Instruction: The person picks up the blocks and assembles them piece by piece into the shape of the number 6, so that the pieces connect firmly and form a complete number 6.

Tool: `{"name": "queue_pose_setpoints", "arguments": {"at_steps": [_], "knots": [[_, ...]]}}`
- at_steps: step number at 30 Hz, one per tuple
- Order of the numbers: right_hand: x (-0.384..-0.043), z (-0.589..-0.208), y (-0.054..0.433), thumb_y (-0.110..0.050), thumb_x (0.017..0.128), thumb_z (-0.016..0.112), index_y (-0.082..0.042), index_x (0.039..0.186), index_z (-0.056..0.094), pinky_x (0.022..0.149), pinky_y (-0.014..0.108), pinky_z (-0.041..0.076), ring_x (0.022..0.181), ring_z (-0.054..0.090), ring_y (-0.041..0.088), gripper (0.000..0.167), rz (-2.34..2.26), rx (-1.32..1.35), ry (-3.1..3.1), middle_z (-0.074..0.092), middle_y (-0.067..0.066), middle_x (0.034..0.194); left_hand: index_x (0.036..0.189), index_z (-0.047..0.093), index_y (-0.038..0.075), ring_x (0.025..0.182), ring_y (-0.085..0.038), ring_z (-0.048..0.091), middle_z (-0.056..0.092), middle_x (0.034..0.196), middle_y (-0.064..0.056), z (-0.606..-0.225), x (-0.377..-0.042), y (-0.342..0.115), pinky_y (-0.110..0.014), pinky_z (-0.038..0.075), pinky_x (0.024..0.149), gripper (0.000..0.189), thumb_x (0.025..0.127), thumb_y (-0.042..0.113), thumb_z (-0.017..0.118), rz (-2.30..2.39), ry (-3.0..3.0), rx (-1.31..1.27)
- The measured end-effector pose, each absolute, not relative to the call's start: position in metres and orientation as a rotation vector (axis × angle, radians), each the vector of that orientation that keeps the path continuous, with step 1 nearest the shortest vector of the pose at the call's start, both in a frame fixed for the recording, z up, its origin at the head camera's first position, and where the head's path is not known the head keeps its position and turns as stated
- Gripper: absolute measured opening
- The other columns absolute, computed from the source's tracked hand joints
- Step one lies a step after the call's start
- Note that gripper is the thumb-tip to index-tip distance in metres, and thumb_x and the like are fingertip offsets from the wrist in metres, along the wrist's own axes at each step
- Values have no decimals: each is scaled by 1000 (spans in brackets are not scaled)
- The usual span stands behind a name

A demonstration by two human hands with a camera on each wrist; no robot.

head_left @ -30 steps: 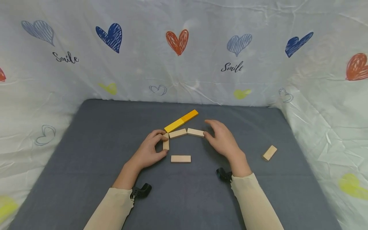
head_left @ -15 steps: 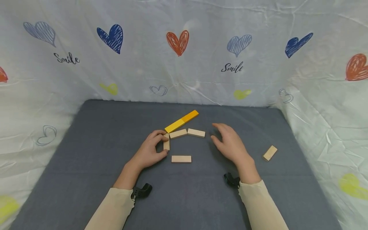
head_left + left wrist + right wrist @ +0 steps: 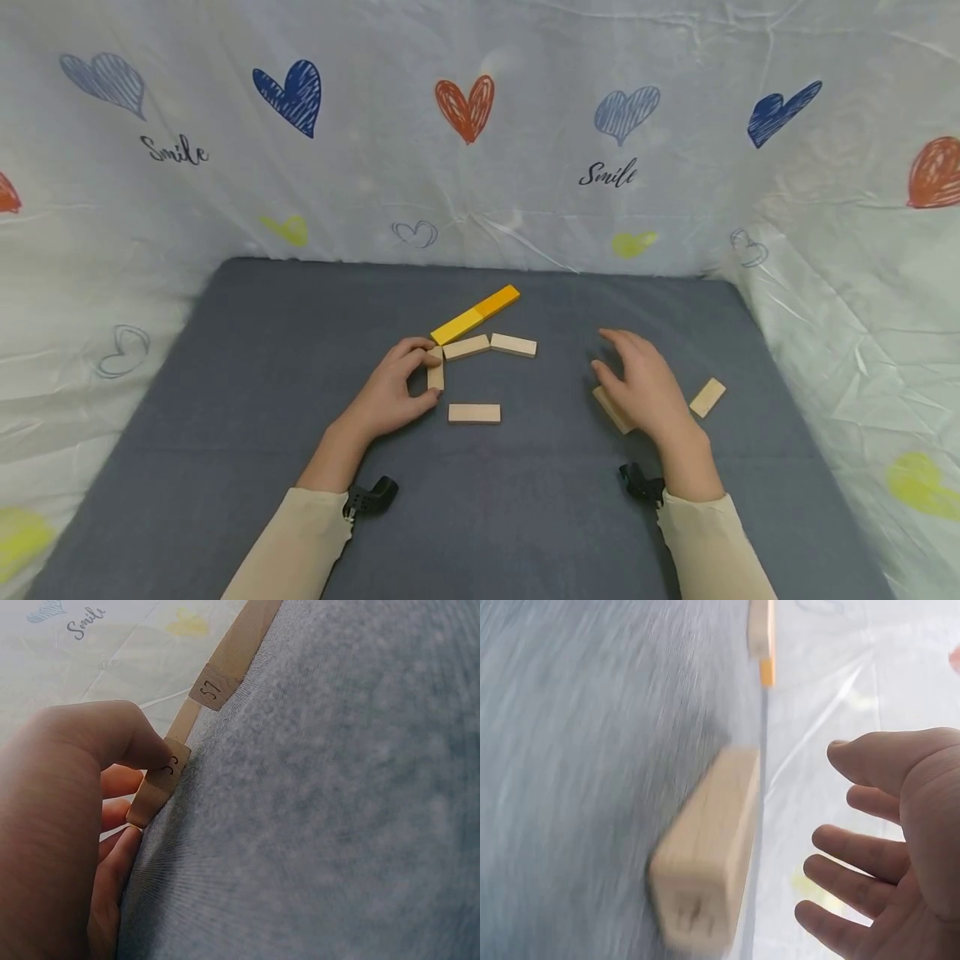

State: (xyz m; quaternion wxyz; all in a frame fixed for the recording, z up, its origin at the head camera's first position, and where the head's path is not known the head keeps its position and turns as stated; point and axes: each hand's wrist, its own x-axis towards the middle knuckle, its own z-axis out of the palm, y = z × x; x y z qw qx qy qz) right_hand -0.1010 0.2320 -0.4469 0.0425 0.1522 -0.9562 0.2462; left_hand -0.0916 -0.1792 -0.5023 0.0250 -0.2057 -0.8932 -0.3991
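My left hand [image 3: 393, 387] pinches a pale wooden block [image 3: 435, 379] between thumb and fingers as it lies on the dark cloth. In the left wrist view a handwritten number, partly under the thumb, marks the end of that block [image 3: 159, 787]. Two more pale blocks, a nearer one [image 3: 467, 347] and a farther one [image 3: 513, 346], run rightward from its far end in a bent line. My right hand [image 3: 647, 387] hovers with spread, relaxed fingers, holding nothing. Partly hidden beneath it is another wooden block [image 3: 612, 411]; in the right wrist view that block [image 3: 705, 840] stands apart from the fingers.
A yellow block [image 3: 456, 326] and an orange block [image 3: 498, 302] lie end to end, slanting behind the bent line. One pale block [image 3: 474, 414] lies nearer the front, another [image 3: 707, 397] at the right. White sheeting with hearts [image 3: 465, 108] encloses the back and sides.
My right hand has drawn away from the right end of the bent line and moved right. A block beneath it, unseen before, now shows. My left hand keeps its hold in place.
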Motion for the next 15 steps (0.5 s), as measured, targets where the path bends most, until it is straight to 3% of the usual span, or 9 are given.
{"name": "queue_pose_setpoints", "arguments": {"at_steps": [15], "knots": [[-81,-455,274,-15,106,72,1,152,59,114,69,41,141,52,51,51,743,394,-2841,59,27,151,131,71,10,147,-33,48,53,156,-7,-505,-93,-179,-57,43,119,38,95,15,83,-1230,-2760,-641]]}}
